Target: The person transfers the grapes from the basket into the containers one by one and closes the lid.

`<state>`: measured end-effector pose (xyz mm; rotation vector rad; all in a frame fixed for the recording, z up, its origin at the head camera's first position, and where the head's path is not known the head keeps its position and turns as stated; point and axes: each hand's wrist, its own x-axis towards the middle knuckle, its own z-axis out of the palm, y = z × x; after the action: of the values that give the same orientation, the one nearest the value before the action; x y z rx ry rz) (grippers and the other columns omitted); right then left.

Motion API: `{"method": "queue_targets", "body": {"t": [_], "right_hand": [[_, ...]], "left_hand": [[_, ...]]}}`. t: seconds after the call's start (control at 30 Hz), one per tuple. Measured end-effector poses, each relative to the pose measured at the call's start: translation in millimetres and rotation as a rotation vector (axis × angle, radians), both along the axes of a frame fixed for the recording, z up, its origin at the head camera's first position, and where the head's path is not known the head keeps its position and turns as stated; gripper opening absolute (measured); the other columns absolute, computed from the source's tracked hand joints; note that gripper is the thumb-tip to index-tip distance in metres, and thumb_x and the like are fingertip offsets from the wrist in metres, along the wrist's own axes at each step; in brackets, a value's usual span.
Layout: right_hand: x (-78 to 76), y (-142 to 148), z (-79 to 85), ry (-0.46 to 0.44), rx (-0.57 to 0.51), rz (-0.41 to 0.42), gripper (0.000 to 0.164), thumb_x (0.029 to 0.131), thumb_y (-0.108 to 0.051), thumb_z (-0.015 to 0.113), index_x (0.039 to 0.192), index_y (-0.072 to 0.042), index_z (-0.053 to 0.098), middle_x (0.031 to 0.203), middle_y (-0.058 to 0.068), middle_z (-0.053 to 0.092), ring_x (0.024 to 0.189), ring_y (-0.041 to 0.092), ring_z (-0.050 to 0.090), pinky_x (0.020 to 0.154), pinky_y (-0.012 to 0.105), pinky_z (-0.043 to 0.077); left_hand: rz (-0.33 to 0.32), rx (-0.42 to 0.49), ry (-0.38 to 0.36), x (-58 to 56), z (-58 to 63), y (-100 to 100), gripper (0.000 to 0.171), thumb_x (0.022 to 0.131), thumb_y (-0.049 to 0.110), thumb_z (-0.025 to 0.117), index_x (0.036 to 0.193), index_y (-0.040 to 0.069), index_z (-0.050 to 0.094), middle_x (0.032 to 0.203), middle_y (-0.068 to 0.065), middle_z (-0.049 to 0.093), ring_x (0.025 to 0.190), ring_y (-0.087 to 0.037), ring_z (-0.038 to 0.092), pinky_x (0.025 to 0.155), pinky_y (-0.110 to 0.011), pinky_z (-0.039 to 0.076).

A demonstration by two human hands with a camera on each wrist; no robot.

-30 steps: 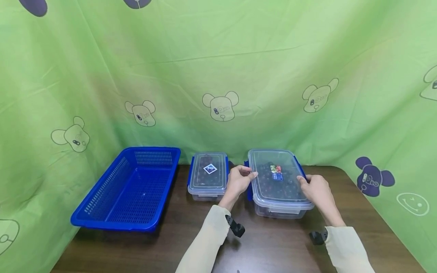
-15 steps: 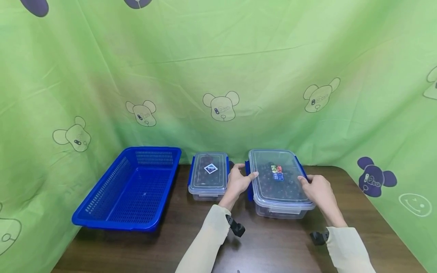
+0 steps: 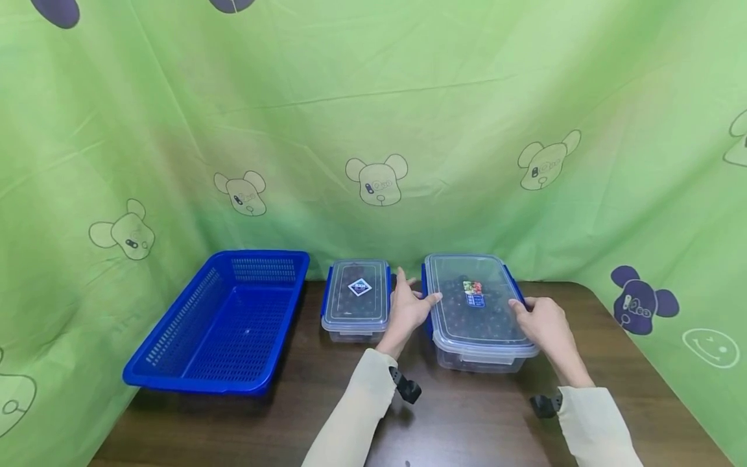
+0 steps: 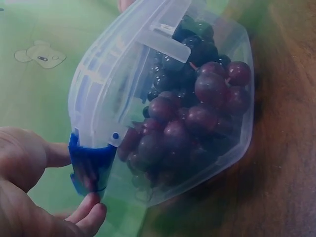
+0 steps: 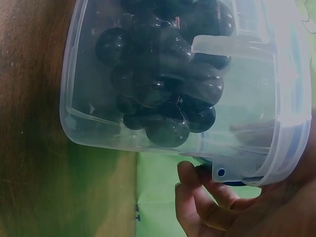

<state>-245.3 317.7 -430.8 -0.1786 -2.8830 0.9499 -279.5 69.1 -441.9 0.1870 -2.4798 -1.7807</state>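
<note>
A large clear food container (image 3: 478,324) of dark and reddish grapes (image 4: 202,94) stands on the table at right. Its see-through lid lies on top, with blue latches at the sides. At its left side, my left hand (image 3: 408,308) has the thumb over the lid's edge and two fingertips at the lower end of the blue latch (image 4: 94,168); the forefinger points away. My right hand (image 3: 543,321) grips the right side, thumb on the lid and fingers curled beneath the edge by the other latch, which the lid's corner mostly hides in the right wrist view.
Just left of my left hand stands a smaller lidded container (image 3: 356,305) with dark contents. Farther left is a blue slatted plastic basket (image 3: 274,350). A green patterned cloth (image 3: 373,117) hangs right behind the brown table (image 3: 455,421).
My left hand's fingers have spread, the forefinger lifting forward. The left latch, which stuck outward before, now sits closer to the container. My right hand and both containers stay almost in place.
</note>
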Motion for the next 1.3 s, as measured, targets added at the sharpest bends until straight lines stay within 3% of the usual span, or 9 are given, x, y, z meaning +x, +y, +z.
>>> {"method": "queue_targets", "body": {"t": [0.07,0.13,0.33,0.43,0.6,0.73,0.97,1.2,1.3], "right_hand": [[0.7,0.7,-0.4,-0.004,-0.001,0.0,0.057,0.11,-0.033,0.049,0.137,0.017,0.058,0.128,0.04,0.064,0.112,0.052,0.064,0.089,0.062,0.053],[1.5,1.3,-0.8,-0.012,0.003,0.001,0.058,0.11,-0.034,0.049,0.138,0.017,0.057,0.13,0.04,0.063,0.112,0.052,0.064,0.088,0.062,0.054],[1.7,0.5,0.5,-0.027,-0.005,0.004,0.061,0.11,-0.036,0.048,0.141,0.017,0.054,0.133,0.041,0.061,0.119,0.055,0.061,0.093,0.065,0.052],[1.6,0.4,1.8,-0.03,-0.011,0.004,0.062,0.11,-0.036,0.049,0.141,0.017,0.053,0.135,0.042,0.059,0.12,0.056,0.06,0.094,0.065,0.052],[1.7,2.4,1.4,-0.045,-0.013,-0.003,0.061,0.11,-0.034,0.05,0.141,0.018,0.052,0.134,0.042,0.06,0.107,0.048,0.063,0.083,0.056,0.054],[0.2,4.1,1.2,-0.031,-0.011,0.004,0.061,0.11,-0.034,0.05,0.14,0.018,0.053,0.128,0.041,0.063,0.099,0.042,0.062,0.076,0.047,0.053],[-1.0,6.0,2.2,-0.03,-0.011,0.004,0.061,0.11,-0.036,0.05,0.14,0.018,0.054,0.128,0.041,0.063,0.101,0.044,0.062,0.078,0.05,0.053],[-1.7,3.6,2.9,-0.034,-0.014,0.007,0.061,0.11,-0.036,0.05,0.139,0.017,0.055,0.127,0.04,0.064,0.098,0.042,0.062,0.076,0.049,0.053],[-2.5,3.9,4.4,-0.034,-0.018,0.009,0.062,0.11,-0.036,0.05,0.139,0.018,0.054,0.127,0.04,0.064,0.099,0.042,0.063,0.076,0.049,0.054]], "left_hand": [[-0.02,0.017,0.0,-0.3,-0.6,0.3,0.098,0.09,0.025,0.085,0.166,0.005,0.026,0.15,-0.004,0.064,0.117,-0.022,0.065,0.102,-0.041,0.057],[-0.04,0.005,-0.012,0.3,-1.2,0.0,0.089,0.092,0.026,0.083,0.163,0.005,0.034,0.148,-0.002,0.066,0.127,-0.024,0.063,0.108,-0.04,0.054],[-0.076,-0.008,-0.02,0.2,-1.0,-1.0,0.075,0.096,0.025,0.078,0.16,0.007,0.043,0.153,-0.003,0.059,0.16,-0.035,0.029,0.131,-0.05,0.026],[-0.083,-0.017,0.001,0.1,0.5,-0.8,0.072,0.096,0.023,0.077,0.159,0.008,0.044,0.151,-0.003,0.061,0.158,-0.033,0.034,0.131,-0.048,0.027],[-0.107,-0.017,0.04,0.2,1.5,0.2,0.066,0.095,0.018,0.078,0.155,0.008,0.051,0.147,-0.007,0.064,0.153,-0.03,0.044,0.128,-0.045,0.034],[-0.107,0.007,0.034,-0.8,1.9,1.1,0.065,0.096,0.018,0.077,0.155,0.009,0.051,0.148,-0.005,0.063,0.155,-0.03,0.041,0.129,-0.046,0.033],[-0.106,0.005,0.031,-3.9,0.7,1.2,0.063,0.096,0.02,0.077,0.154,0.01,0.053,0.148,-0.005,0.063,0.155,-0.03,0.04,0.129,-0.046,0.033],[-0.106,0.077,0.008,-7.3,-2.3,0.5,0.054,0.095,0.014,0.078,0.147,0.015,0.062,0.148,-0.011,0.064,0.135,-0.031,0.064,0.11,-0.042,0.054],[-0.107,0.092,0.005,-8.1,-1.6,0.9,0.055,0.096,0.014,0.077,0.148,0.015,0.061,0.149,-0.011,0.063,0.135,-0.031,0.064,0.109,-0.041,0.055]]}}
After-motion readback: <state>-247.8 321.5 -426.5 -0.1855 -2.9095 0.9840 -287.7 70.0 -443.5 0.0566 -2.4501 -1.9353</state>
